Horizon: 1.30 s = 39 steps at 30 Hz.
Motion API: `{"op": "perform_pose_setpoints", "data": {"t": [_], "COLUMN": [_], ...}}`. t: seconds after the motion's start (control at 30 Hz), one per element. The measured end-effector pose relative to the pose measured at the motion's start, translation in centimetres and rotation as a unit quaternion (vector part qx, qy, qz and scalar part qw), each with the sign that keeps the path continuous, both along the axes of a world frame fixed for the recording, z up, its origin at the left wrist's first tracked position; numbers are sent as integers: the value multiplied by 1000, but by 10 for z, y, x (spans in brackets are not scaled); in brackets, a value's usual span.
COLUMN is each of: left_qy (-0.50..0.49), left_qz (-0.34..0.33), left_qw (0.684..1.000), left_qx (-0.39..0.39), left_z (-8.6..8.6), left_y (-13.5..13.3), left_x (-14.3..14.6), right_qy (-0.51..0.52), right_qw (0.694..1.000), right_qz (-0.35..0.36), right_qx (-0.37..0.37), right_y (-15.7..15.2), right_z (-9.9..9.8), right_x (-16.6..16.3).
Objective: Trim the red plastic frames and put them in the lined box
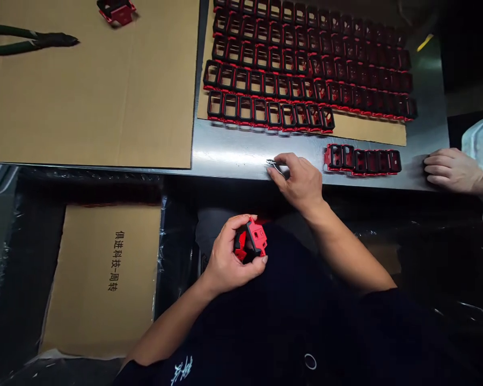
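My left hand (pixel 232 256) is closed around a red and black frame part (pixel 253 242), held above my lap below the table edge. My right hand (pixel 298 179) rests on the metal table (pixel 233 155) near its front edge, with fingers pinched on a small silvery metal piece (pixel 272 163). To the right of that hand lies a short row of several red and black frames (pixel 362 161). Further back, several long rows of the same frames (pixel 306 64) lie on cardboard.
Another person's hand (pixel 451 169) lies flat on the table at the right edge. A cardboard sheet (pixel 92 91) covers the left of the table, with green-handled pliers (pixel 28 40) and a single red frame (pixel 116 10) on it. A printed cardboard box (pixel 104 279) sits below left.
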State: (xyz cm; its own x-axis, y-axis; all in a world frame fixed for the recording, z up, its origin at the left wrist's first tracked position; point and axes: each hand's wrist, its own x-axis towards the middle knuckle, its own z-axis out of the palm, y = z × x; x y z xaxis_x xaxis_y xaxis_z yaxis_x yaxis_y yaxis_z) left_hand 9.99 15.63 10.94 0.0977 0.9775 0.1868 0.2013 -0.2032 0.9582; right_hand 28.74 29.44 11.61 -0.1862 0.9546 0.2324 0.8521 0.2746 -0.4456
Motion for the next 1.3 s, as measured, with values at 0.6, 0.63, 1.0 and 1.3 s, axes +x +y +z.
{"op": "perform_pose_setpoints", "data": {"t": [0.6, 0.63, 1.0, 1.3], "left_qy": [140, 153, 155, 102], "left_qz": [-77, -88, -86, -80], "left_qw": [981, 978, 946, 980], "left_qx": [106, 112, 272, 150], "left_z": [4, 4, -4, 3], "left_y": [14, 15, 20, 17], "left_x": [-3, -3, -8, -3], "right_qy": [497, 494, 512, 580], "right_qw": [728, 729, 708, 555], "right_qz": [-9, -11, 10, 15], "right_qx": [-472, -474, -486, -596], "right_y": [-108, -109, -108, -105], "right_z": [35, 34, 26, 14], "right_x": [22, 20, 14, 15]}}
